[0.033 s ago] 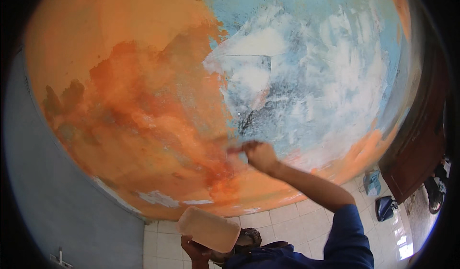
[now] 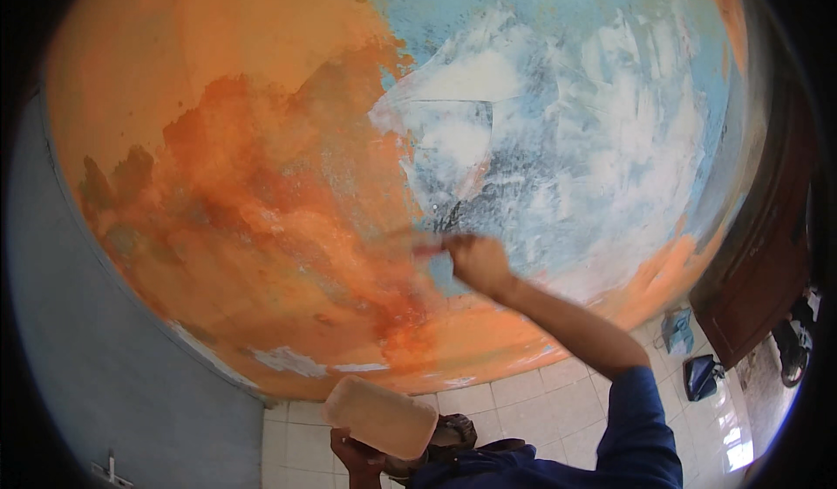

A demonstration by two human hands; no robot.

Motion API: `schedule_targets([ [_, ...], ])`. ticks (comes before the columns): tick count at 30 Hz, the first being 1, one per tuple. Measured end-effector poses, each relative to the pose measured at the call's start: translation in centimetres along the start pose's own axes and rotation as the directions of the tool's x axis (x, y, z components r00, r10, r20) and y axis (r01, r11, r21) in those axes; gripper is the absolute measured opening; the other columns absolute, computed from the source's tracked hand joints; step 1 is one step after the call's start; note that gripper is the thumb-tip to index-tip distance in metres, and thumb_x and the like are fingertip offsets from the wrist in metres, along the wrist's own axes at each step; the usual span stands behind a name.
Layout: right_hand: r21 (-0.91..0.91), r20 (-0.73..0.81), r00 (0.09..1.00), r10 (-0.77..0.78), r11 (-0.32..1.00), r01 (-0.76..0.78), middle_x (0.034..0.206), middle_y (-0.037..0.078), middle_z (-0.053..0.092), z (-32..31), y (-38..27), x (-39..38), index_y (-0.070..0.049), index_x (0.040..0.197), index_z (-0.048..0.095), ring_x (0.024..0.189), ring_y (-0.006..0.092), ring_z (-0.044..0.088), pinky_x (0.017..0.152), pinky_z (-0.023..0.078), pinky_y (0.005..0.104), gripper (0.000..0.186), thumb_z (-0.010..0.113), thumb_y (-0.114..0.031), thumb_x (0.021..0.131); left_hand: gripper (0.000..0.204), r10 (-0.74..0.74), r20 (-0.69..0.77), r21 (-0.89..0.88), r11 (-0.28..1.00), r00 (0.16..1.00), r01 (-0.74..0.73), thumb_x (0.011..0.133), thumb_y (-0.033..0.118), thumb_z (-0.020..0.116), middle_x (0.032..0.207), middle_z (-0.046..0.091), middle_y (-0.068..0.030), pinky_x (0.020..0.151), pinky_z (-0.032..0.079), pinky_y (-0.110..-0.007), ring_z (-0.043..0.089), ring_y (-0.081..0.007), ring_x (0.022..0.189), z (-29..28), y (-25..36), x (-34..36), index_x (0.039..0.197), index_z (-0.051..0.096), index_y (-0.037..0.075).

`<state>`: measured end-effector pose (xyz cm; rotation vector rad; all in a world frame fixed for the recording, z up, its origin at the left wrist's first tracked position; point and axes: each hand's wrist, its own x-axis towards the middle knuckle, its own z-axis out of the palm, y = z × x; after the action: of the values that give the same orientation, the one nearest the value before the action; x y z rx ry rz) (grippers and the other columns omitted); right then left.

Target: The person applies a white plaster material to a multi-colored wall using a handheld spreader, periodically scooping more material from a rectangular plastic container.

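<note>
A paintbrush (image 2: pixel 427 250) with a reddish handle is gripped in my right hand (image 2: pixel 482 267), its head blurred by motion against the wall (image 2: pixel 261 149). The brush lies where orange paint meets a pale blue and white patch (image 2: pixel 575 132). Low in the view, my left hand (image 2: pixel 356 454) holds a rectangular, round-cornered tub (image 2: pixel 379 417) from beneath and the side. The tub's face is a peach colour; whether that is paint inside it I cannot tell.
A grey-blue wall (image 2: pixel 131 315) stands on the left with a metal latch (image 2: pixel 111 470) low down. Cream tiles (image 2: pixel 523 393) cover the floor. At right lie a light blue bag (image 2: pixel 677 332) and a dark bag (image 2: pixel 700 377), beside a brown door (image 2: pixel 754 288).
My right hand has shifted slightly up the wall with the paintbrush. My left hand and the tub stay in place.
</note>
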<state>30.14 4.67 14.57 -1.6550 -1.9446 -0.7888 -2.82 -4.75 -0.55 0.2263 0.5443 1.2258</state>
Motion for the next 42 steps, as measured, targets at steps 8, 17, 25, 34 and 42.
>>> schedule_targets([
  [8, -0.329, -0.737, 0.644, -0.207, 0.942, -0.073, 0.097, 0.005, 0.069, -14.2, 5.4, 13.8, -0.01, 0.103, 0.067, 0.075, 0.0222, 0.063, 0.062, 0.053, 0.0318, 0.041, 0.06, 0.003, 0.065, 0.056, 0.0, 0.008, -0.012, 1.0, 1.0, 0.0, 0.074, 0.033, 0.051, 0.11, 0.06, -0.0127, 0.08, 0.055, -0.046, 0.062, -0.0313, 0.098, -0.7, -0.4, -0.3, 0.122, 0.051, 0.005],
  [17, -0.311, -0.109, 0.958, -0.265, 0.925, 0.221, 0.126, 0.028, 0.049, 9.6, 2.6, -6.4, 0.005, 0.122, 0.054, 0.108, 0.0461, 0.052, 0.088, 0.05, 0.0489, 0.049, 0.054, -0.02, 0.08, 0.058, -0.072, 0.036, 0.096, 0.993, 0.997, 0.069, 0.079, 0.041, 0.047, 0.115, 0.057, -0.0136, 0.073, 0.056, -0.041, 0.06, -0.0301, 0.099, -2.5, -1.0, 0.8, 0.125, 0.049, 0.005],
  [25, -0.283, -0.636, 0.739, -0.222, 0.958, 0.045, 0.093, 0.008, 0.066, -11.7, 4.2, 11.5, -0.007, 0.103, 0.065, 0.084, 0.024, 0.064, 0.071, 0.054, 0.0344, 0.037, 0.058, 0.002, 0.068, 0.058, 0.029, 0.143, 0.091, 0.995, 0.989, -0.043, 0.086, 0.041, 0.036, 0.12, 0.055, -0.0139, 0.081, 0.052, -0.038, 0.058, -0.0276, 0.104, -2.1, -0.1, 1.0, 0.13, 0.045, 0.004],
  [34, -0.396, -0.247, 0.943, -0.222, 0.912, 0.111, 0.122, 0.025, 0.051, 5.9, 6.9, -2.4, 0.004, 0.118, 0.056, 0.108, 0.0406, 0.055, 0.088, 0.051, 0.0476, 0.04, 0.054, -0.011, 0.081, 0.059, -0.095, 0.057, 0.065, 0.994, 0.994, 0.091, 0.082, 0.041, 0.04, 0.118, 0.056, -0.0146, 0.078, 0.054, -0.038, 0.059, -0.0296, 0.102, -1.2, -0.3, 0.3, 0.127, 0.047, 0.004],
  [42, -0.221, -0.508, 0.839, -0.194, 0.971, 0.091, 0.095, 0.01, 0.066, -6.1, 6.5, 1.9, -0.004, 0.099, 0.067, 0.089, 0.024, 0.065, 0.072, 0.054, 0.034, 0.029, 0.058, 0.001, 0.071, 0.062, 0.012, 0.125, 0.121, 0.992, 0.992, -0.027, 0.079, 0.041, 0.043, 0.121, 0.055, -0.0145, 0.087, 0.051, -0.043, 0.057, -0.031, 0.109, -1.3, 0.3, 0.3, 0.129, 0.046, 0.004],
])
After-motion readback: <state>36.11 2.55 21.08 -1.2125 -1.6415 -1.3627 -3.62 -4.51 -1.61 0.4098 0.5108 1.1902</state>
